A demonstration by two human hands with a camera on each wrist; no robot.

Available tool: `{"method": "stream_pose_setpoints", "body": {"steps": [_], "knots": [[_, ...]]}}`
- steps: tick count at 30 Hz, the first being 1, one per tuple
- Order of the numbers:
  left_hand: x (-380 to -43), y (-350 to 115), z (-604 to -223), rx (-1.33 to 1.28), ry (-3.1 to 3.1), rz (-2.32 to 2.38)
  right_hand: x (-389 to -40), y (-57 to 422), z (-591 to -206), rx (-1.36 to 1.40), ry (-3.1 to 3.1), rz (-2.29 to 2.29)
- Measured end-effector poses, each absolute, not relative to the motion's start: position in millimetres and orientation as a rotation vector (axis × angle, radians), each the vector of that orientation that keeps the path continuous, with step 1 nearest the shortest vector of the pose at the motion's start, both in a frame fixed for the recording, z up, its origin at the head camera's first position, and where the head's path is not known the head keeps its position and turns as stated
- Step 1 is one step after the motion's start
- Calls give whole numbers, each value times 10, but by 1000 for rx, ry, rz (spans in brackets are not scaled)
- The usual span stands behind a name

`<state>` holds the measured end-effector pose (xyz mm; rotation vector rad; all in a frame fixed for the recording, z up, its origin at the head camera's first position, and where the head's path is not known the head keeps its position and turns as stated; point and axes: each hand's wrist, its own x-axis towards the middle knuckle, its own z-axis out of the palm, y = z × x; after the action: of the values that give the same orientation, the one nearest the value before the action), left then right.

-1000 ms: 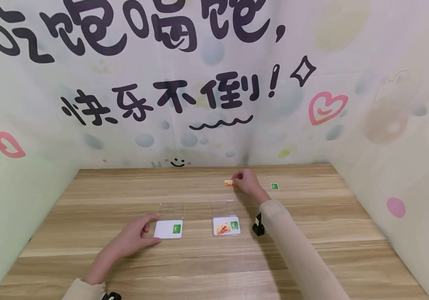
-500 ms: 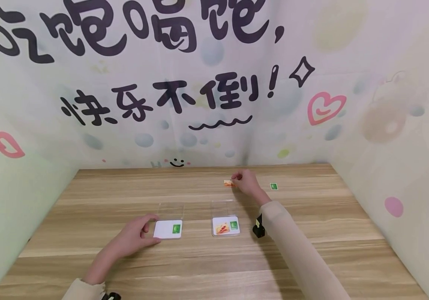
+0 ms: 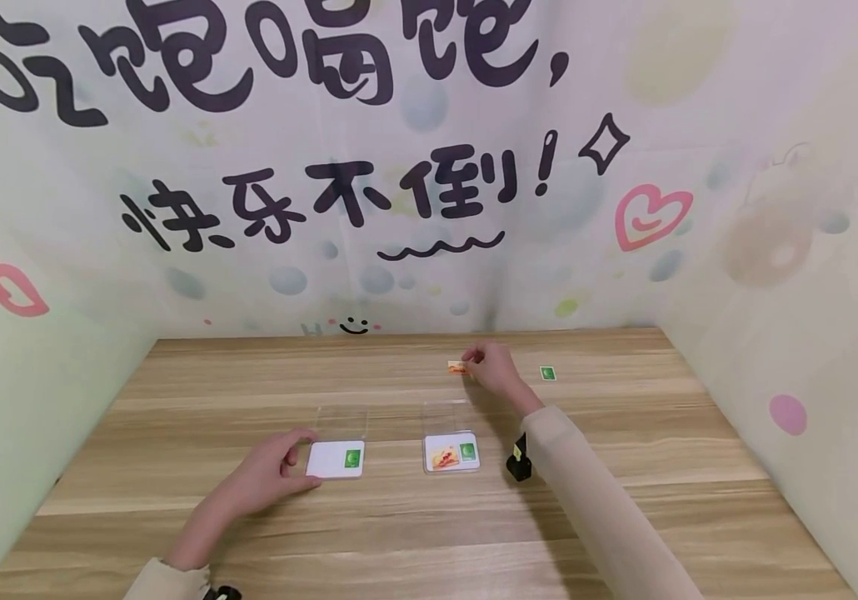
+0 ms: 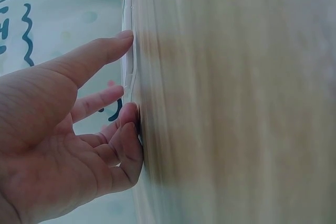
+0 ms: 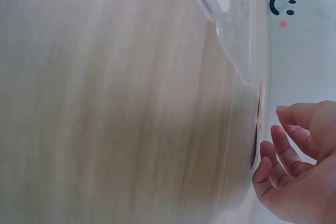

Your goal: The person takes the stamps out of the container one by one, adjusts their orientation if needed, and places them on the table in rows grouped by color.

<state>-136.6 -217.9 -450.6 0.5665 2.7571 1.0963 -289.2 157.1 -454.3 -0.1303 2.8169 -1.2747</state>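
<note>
My left hand (image 3: 267, 468) spans the left side of a clear plastic case (image 3: 336, 459) on the table, its thumb at the near corner and its forefinger at the far one. The white card in it bears a green picture. At the back, my right hand (image 3: 494, 367) is right beside a small food-picture piece (image 3: 456, 367). In the right wrist view, the fingers of this hand (image 5: 302, 156) are loosely bent, with nothing visible between thumb and forefinger, just above the flat piece (image 5: 260, 103). The left wrist view shows the left thumb against the case's edge (image 4: 128, 59).
A second clear case (image 3: 451, 452) stands to the right, its transparent lid (image 3: 446, 416) folded back; its white card carries food and green pictures. A small green picture piece (image 3: 547, 373) lies at the back right. A printed cloth wall (image 3: 414, 283) rises behind the table.
Almost nothing moves. My right hand and forearm shift very slightly, while the left hand, both cases and the picture pieces stay where they were.
</note>
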Motion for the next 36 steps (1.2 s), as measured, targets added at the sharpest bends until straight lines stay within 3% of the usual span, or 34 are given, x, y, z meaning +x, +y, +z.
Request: {"method": "stream_pose_setpoints", "body": {"steps": [36], "knots": [[-1365, -2181, -4514, 573, 2766, 1091, -2727, 1422, -4539, -215, 2847, -1266]]}}
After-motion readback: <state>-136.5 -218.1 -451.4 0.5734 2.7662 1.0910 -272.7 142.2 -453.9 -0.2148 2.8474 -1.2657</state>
